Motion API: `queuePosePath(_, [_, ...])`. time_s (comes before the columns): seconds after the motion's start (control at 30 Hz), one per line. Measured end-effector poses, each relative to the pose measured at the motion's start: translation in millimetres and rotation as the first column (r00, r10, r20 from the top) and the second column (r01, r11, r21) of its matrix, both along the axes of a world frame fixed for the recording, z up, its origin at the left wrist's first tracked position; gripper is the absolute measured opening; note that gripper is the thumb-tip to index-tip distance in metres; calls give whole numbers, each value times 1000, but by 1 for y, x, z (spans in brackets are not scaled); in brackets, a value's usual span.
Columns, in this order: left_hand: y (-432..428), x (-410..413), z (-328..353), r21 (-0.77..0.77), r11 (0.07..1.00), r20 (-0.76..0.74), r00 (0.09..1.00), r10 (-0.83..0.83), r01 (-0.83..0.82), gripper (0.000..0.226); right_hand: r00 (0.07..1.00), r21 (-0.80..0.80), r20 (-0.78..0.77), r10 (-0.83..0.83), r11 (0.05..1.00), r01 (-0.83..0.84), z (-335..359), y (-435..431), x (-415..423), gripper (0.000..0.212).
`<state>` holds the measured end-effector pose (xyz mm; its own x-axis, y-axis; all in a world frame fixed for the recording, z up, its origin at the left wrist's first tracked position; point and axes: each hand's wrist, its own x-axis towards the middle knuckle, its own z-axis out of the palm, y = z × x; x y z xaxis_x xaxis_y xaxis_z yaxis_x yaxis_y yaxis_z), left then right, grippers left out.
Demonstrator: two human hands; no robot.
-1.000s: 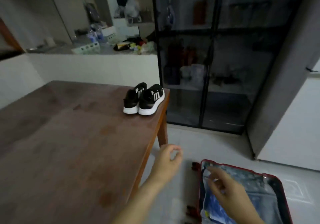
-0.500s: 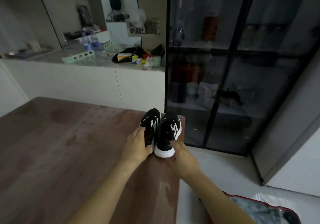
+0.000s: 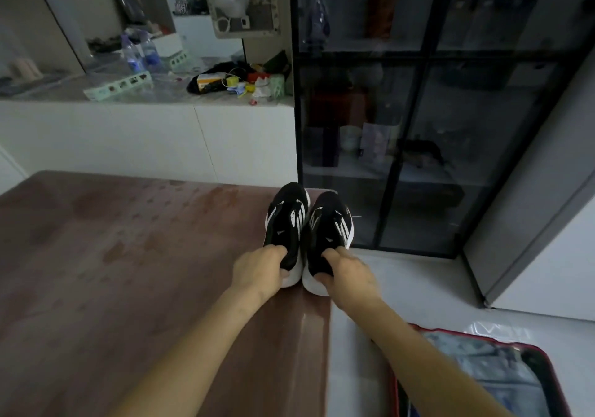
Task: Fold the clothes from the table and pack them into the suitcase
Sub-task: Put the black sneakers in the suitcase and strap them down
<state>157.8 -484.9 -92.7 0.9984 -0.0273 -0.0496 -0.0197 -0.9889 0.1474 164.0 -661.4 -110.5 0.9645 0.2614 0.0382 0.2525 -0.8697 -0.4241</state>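
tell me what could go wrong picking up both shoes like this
The left hand and right hand each grip only a shoe's heel; the right shoe, at the table edge, could slip to the floor. The soles might also dirty the clothes in the suitcase.

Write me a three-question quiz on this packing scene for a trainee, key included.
1. True or false: the left hand grips the left sneaker at its heel, and the right hand grips the right sneaker likewise.
2. Where is the open suitcase? A: on the floor, right of the table; B: on the table; C: on a chair.
3. Fill in: the suitcase's rim is ___ in colour.
Key: 1 true; 2 A; 3 red.
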Motion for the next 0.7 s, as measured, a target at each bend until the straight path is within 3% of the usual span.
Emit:
queuePosePath(0.17, [-107, -54, 15, 7, 975, 198, 955, -219, 222, 18, 986, 157, 103, -128, 981, 111, -13, -115, -82, 28])
queuePosePath(0.27, [-189, -101, 2, 29, 941, 194, 922, -336, 337, 16, 986, 149, 86, -142, 981, 128, -36, -195, -143, 28])
queuePosePath(0.47, [-328, -236, -108, -109, 933, -88, 931, -354, 344, 19, 973, 44, -143, -182, 981, 190, -128, -342, -290, 30])
queuePosePath(0.57, [-376, -313, -188, -145, 919, -263, 882, -392, 366, 18, 933, -19, -327, -151, 988, 153, -200, -388, -369, 42])
queuePosePath(0.7, [-422, -382, -275, -137, 916, -520, 759, -391, 378, 17, 830, -65, -521, -196, 979, 191, -291, -421, -455, 43])
